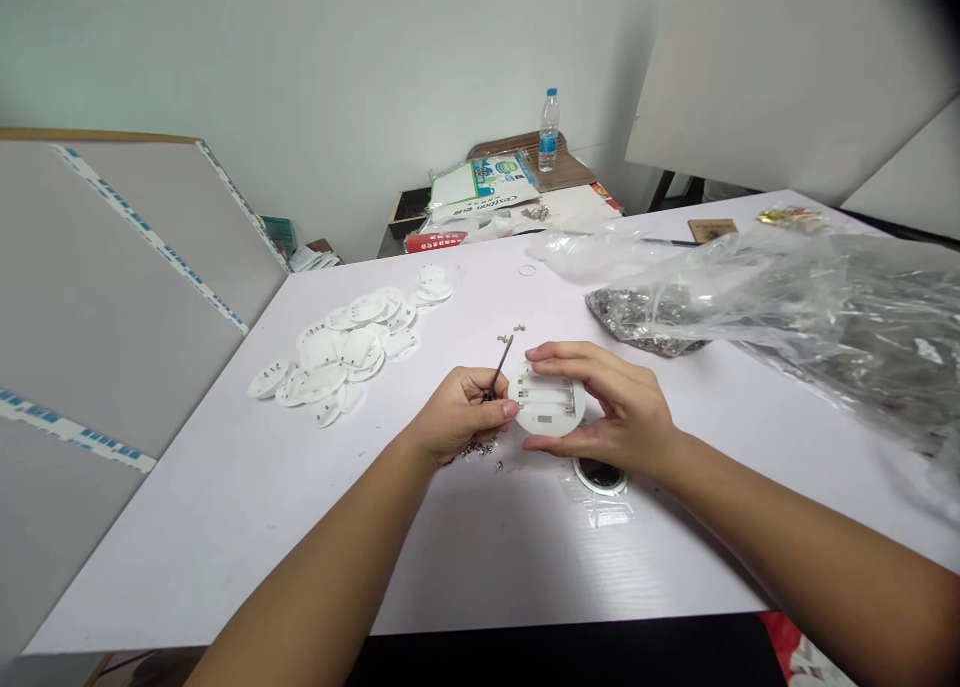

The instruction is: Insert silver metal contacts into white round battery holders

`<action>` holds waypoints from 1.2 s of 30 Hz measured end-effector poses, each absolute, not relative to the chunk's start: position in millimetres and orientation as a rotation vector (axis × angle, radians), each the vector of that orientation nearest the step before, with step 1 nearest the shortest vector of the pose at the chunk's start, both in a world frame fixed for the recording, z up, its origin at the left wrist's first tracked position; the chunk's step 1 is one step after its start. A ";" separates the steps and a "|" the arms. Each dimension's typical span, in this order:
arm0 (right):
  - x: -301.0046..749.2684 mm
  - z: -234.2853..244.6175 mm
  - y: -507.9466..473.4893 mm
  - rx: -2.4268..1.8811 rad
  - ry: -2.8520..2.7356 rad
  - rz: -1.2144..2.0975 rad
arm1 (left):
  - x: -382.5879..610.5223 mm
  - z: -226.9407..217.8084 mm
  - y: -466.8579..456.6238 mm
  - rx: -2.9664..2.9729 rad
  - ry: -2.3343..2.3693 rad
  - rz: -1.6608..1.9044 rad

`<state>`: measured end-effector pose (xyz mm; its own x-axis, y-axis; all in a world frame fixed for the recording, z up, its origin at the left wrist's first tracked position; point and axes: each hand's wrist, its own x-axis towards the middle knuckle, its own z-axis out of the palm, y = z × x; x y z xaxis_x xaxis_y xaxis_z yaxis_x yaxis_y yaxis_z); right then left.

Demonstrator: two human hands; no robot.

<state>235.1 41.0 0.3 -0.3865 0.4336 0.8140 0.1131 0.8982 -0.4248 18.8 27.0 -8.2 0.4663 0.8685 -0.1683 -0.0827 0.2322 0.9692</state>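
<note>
Between my hands is a white round battery case (pixel 549 425), its open slots with metal contacts facing me. My right hand (pixel 626 407) grips it from the right, fingers along the top edge and thumb below. My left hand (pixel 463 415) is closed around a thin dark pointed tool (pixel 501 362) whose tip points up and away; its exact kind is unclear. The left thumb also presses on the case's left edge. Below the left hand lies a small heap of metal contact pieces (pixel 478 449), partly covered. A few more metal pieces (pixel 519 328) lie beyond the tool's tip.
Many white round cases (pixel 349 347) are piled at the left. A clear plastic bag (pixel 810 307) with metal pieces (pixel 645 317) spreads over the right side. A dark disc with a pale rim (pixel 600 475) is taped down near my right wrist. A water bottle (pixel 549 132) stands behind.
</note>
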 end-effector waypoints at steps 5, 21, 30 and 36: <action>235.7 -0.6 40.5 -0.388 -1.995 0.342 | 19.3 -9.8 26.7 1.178 0.924 0.796; 239.3 -8.9 47.3 -0.377 -2.201 0.081 | 28.1 -0.3 25.2 1.500 1.201 0.795; 250.6 -14.2 58.3 -0.651 -2.285 0.277 | 6.0 4.0 31.3 1.915 1.364 0.665; 249.2 -21.2 60.7 -0.726 -2.360 0.378 | 5.9 -1.2 33.8 2.275 1.182 0.516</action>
